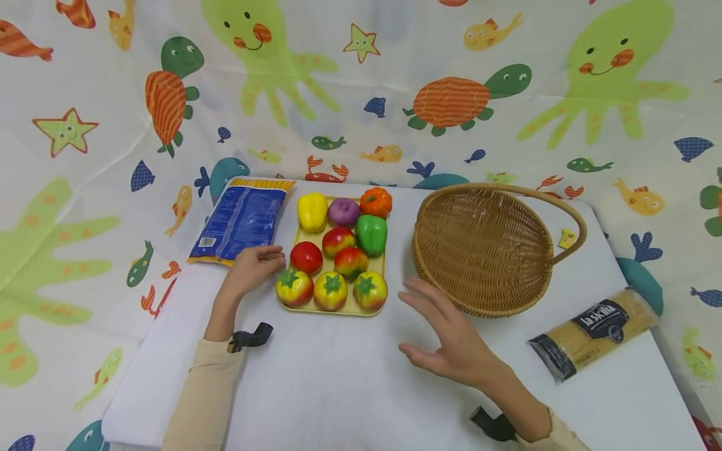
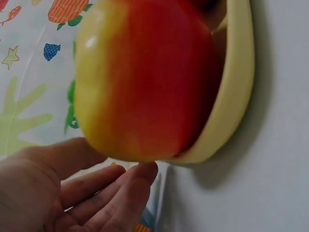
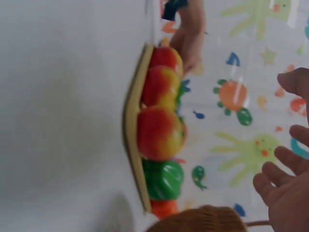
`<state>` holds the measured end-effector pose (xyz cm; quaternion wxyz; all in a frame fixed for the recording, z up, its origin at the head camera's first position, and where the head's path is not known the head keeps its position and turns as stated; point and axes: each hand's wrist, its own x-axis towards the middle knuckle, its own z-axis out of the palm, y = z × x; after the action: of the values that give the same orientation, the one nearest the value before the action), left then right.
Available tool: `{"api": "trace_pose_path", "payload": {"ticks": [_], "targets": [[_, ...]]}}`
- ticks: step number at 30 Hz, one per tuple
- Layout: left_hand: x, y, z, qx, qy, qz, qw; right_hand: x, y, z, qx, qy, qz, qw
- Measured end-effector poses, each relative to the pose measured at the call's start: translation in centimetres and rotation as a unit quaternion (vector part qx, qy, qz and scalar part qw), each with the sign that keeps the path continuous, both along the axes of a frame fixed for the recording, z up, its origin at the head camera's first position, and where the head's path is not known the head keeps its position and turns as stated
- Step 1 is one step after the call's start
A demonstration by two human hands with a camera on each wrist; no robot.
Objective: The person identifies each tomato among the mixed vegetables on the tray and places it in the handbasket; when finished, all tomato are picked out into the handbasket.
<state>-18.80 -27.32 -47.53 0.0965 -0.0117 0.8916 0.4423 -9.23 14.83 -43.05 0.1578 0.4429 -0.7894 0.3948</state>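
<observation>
Your loose left hand (image 1: pixel 252 269) and spread right hand (image 1: pixel 455 343) hold nothing; grip the stiff-looking mid-frame tray (image 1: pixel 351 308) by its sides.

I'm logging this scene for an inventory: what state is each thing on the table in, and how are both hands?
Tray: loaded with produce.
Produce: looks whole and uncut.
Left hand: beside the tray, fingers loosely bent; contact with the produce unclear.
Right hand: fingers spread, holding nothing.
Basket: open-topped, no contents visible.
Blue bag: lying flat, barcode showing.
Spaghetti pack: lying flat, label up, appears sealed.
</observation>
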Motion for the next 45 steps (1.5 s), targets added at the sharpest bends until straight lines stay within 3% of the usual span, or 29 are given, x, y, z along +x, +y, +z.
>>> {"api": "trace_pose_path", "payload": {"ticks": [5,12,20,31,45], "targets": [[-0.3,-0.2,-1.2,0.005,-0.006,0.025,0.9997,-1.4,-1.8,-2.1,0.063,-0.061,-0.022,0.9958],[-0.3,0.0,-2.7,0.037,0.004,0.044,0.9983,-3.7,-3.3,-4.3,0.095,-0.117,-0.067,0.9862],[-0.2,0.0,-3.2,0.055,0.019,0.055,0.9968,-5.6,-5.0,-5.5,0.129,-0.195,-0.103,0.9668],[-0.1,0.2,-3.4,0.038,0.025,0.051,0.9976,-7.1,-6.7,-6.2,0.138,-0.227,-0.11,0.9577],[0.1,0.4,-3.4,0.04,0.02,0.056,0.9975,-7.2,-6.5,-6.4,0.133,-0.248,-0.097,0.9548]]}}
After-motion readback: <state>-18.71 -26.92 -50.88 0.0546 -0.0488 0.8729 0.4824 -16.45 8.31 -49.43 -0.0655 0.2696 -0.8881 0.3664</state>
